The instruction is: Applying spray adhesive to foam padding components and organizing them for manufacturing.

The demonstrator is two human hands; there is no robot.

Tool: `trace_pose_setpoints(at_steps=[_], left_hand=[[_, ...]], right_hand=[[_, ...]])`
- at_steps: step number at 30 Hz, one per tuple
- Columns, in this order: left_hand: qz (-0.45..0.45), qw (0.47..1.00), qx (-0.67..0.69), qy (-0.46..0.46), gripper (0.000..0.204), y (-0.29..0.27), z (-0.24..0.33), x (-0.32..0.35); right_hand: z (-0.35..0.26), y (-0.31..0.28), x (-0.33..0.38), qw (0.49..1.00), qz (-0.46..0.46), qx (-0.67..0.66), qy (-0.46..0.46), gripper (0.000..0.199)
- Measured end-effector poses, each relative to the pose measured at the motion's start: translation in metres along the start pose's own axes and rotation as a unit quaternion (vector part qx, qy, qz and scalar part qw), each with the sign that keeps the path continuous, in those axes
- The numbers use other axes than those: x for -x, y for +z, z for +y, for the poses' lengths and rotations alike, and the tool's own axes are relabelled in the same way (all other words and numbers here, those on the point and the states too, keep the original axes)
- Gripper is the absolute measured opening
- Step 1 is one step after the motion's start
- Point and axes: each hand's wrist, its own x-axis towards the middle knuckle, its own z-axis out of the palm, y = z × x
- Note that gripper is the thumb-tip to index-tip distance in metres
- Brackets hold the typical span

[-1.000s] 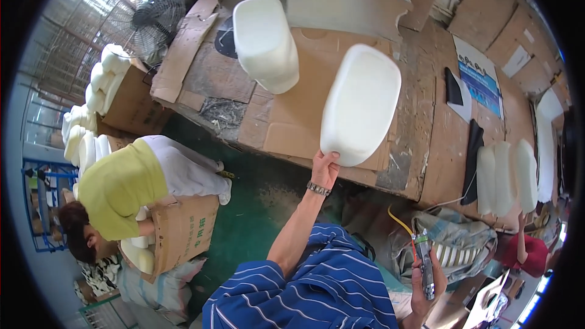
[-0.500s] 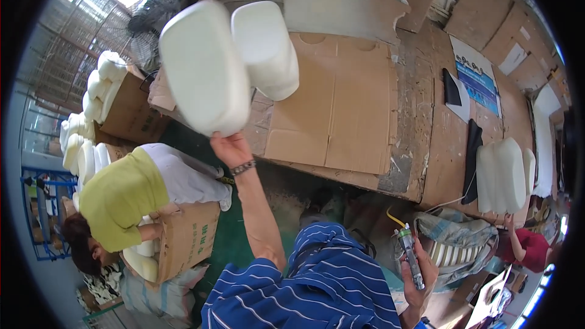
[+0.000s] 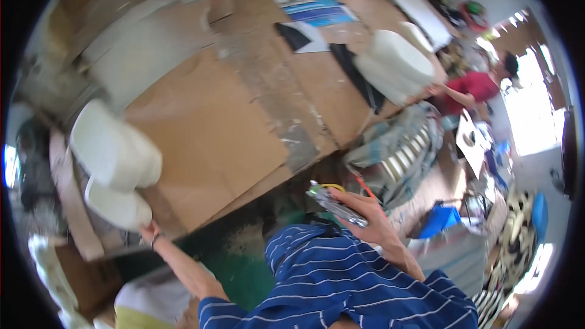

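Observation:
At the left end of the cardboard-topped table, my left hand (image 3: 150,232) grips the near edge of a white foam pad (image 3: 119,206). That pad is low beside a stack of similar pads (image 3: 116,149); whether it rests fully on the table I cannot tell. My right hand (image 3: 370,214), in front of my body, is closed around a slim silver tool (image 3: 339,206) with a greenish end. A yellow curved tube (image 3: 332,186) shows by the tool, and a red-orange hose (image 3: 367,187) runs behind the hand.
A flat cardboard sheet (image 3: 207,140) covers the table's middle. Farther right stand more white foam pads (image 3: 396,67) beside black fabric (image 3: 356,76); a person in red (image 3: 475,88) touches them. A sack of pads (image 3: 402,155) sits below the table edge. Another person (image 3: 155,301) is at lower left.
My view has swung to the right. The foam pad in my left hand has come down from a raised position to beside the stack. My right hand keeps the tool, now turned more sideways.

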Motion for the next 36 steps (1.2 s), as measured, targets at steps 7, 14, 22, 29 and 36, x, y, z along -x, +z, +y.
trace_pose_setpoints(at_steps=[7, 14, 22, 29, 36], left_hand=[[0.002, 0.988, -0.154, 0.018, 0.037, 0.009, -0.126, 0.108], [-0.101, 0.969, -0.203, -0.102, 0.034, 0.028, -0.168, 0.292], [-0.213, 0.919, -0.308, -0.120, 0.030, 0.054, -0.179, 0.371], [-0.323, 0.844, -0.422, -0.074, 0.033, 0.096, -0.231, 0.445], [-0.652, 0.535, -0.534, -0.060, 0.027, 0.144, -0.386, 0.654]], right_hand=[[0.090, 0.039, -0.033, 0.956, 0.133, -0.125, 0.228, 0.060], [0.245, 0.053, -0.137, 0.953, 0.148, 0.083, 0.250, 0.084], [0.393, 0.064, -0.249, 0.940, 0.277, 0.139, 0.140, 0.078], [0.347, 0.066, -0.141, 0.941, 0.322, -0.030, 0.098, 0.044], [0.471, -0.116, 0.111, 0.813, 0.527, 0.114, 0.219, 0.020]])
